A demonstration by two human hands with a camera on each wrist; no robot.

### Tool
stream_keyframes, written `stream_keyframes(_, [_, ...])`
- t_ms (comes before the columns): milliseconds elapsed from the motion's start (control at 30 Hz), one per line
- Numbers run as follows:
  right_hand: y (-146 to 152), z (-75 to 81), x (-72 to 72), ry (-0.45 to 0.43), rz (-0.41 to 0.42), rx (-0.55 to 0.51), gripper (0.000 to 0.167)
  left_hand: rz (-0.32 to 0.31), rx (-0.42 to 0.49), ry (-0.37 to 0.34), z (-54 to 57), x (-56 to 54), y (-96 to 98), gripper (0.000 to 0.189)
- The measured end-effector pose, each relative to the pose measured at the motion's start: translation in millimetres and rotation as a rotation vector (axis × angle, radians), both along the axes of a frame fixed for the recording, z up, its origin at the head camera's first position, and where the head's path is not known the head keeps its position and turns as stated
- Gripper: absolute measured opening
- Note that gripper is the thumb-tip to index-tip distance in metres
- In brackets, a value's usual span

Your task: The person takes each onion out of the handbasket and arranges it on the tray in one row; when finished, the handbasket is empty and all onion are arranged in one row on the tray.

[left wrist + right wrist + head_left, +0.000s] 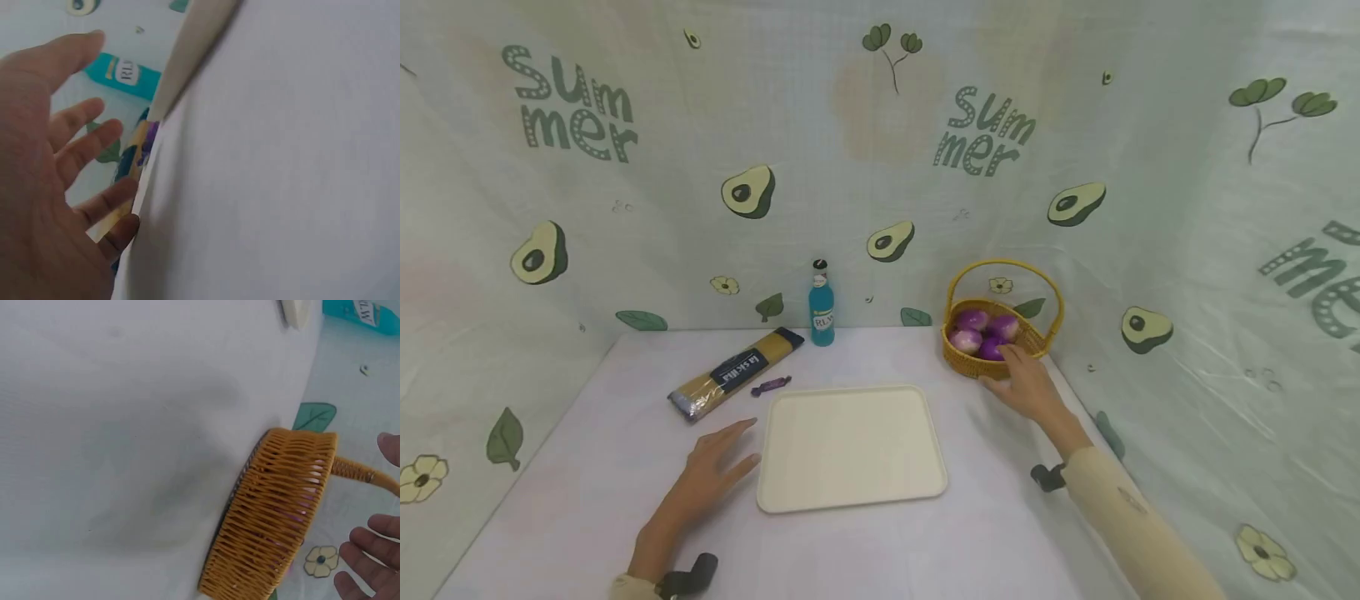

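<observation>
My right hand (1028, 390) is at the front right of a yellow wicker basket (961, 360), its fingers spread near the rim. Inside the basket lie several purple-and-white round vegetables (966, 341) that look like turnips. In the right wrist view the hand (375, 562) appears above the basket's woven side (275, 512) with nothing in its grasp. My left hand (703, 477) hovers beside the left edge of a cream tray (852, 450), fingers apart and holding nothing. The left wrist view shows its bare palm (31, 169) and the tray's edge (197, 53).
Behind the left hand lies a pack of spaghetti (737, 372), slanting toward a blue bottle (822, 310) that stands upright. A small purple wrapped candy (771, 386) sits between the pack and tray. A printed cloth (820, 108) hangs behind the table.
</observation>
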State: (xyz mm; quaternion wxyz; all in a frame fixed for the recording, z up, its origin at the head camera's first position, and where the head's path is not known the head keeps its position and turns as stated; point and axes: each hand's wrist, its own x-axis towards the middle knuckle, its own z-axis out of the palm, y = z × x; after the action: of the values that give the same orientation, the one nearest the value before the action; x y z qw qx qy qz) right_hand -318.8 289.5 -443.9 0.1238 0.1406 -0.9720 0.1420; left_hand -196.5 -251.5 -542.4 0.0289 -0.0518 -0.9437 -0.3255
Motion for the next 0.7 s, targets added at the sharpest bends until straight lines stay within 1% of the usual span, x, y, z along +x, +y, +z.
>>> stream_keyframes(133, [-2, 1.7, -7.8, -0.008, 0.006, -0.011, 0.076, -0.010, 0.006, -0.013, -7.7, 0.1, 2.1, 0.069])
stream_keyframes(233, [-3, 1.8, -13.3, -0.015, 0.017, -0.015, 0.076, -0.025, -0.032, 0.005, -10.4, 1.7, 3.3, 0.067])
stream_keyframes(367, [-2, 0.8, -20.5, -0.024, 0.027, -0.012, 0.075, -0.064, -0.076, 0.052, -9.5, 3.9, 5.7, 0.065])
stream_keyframes(500, [-2, 1.2, -27.2, -0.042, 0.027, -0.021, 0.074, -0.086, -0.083, 0.099, -7.4, 4.2, 7.1, 0.061])
stream_keyframes(600, [-2, 1.5, -33.1, -0.057, 0.021, -0.022, 0.074, -0.091, -0.094, 0.107, -7.8, 3.3, 7.3, 0.059])
stream_keyframes(700, [-1, 2.3, -39.4, -0.063, 0.024, -0.012, 0.074, -0.094, -0.092, 0.099, -8.1, 2.7, 8.1, 0.059])
